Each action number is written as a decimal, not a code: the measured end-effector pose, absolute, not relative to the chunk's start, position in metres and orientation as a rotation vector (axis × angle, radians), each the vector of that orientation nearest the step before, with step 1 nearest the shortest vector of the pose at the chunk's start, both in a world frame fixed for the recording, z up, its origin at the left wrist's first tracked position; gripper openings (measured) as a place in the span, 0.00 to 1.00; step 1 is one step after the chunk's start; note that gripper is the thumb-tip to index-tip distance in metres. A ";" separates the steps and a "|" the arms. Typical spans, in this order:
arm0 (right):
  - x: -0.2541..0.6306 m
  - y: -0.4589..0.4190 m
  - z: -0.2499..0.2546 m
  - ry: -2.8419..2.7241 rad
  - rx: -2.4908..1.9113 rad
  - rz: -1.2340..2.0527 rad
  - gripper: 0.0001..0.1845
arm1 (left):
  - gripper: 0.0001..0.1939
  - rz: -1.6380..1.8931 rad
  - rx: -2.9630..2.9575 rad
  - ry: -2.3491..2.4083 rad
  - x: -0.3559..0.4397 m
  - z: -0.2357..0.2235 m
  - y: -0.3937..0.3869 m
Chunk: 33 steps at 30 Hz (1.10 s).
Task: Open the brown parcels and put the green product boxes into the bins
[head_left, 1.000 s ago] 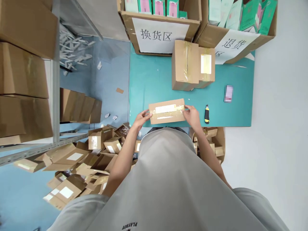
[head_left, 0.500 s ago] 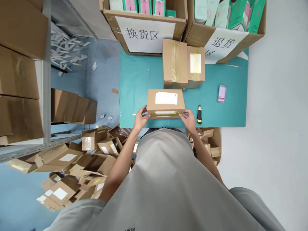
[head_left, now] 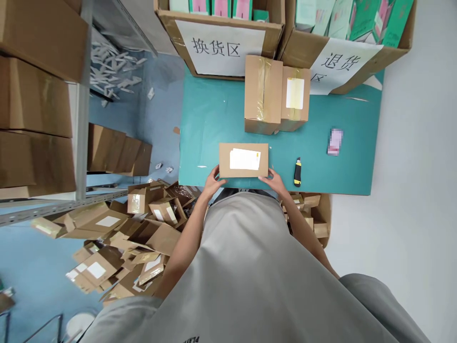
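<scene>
Left hand [head_left: 213, 183] and right hand [head_left: 274, 181] both got the labelled carton [head_left: 243, 160] gripped by its lower corners, mid-frame, thumbs pointing inward.

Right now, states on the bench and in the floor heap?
Front carton: closed, labelled side up
Left hand: on front carton's left corner
Right hand: on its right corner
Larger rear carton: taped shut
Smaller rear carton: taped shut
Utility knife: lying down, blade unclear
Left sign box: open, packs inside
Right sign box: open, packs inside
Floor cartons: heaped, several open
Pinkish item: blurred, can't tell
</scene>
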State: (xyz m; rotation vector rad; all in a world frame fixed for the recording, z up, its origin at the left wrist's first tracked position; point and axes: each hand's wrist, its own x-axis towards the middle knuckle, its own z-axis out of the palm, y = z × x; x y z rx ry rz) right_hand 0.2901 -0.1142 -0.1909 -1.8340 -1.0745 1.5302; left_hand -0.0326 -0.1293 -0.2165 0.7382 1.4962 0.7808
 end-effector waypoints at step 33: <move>0.303 -0.105 -0.196 -1.389 -1.705 1.420 0.43 | 0.40 0.719 0.967 1.507 -0.069 -0.207 -0.091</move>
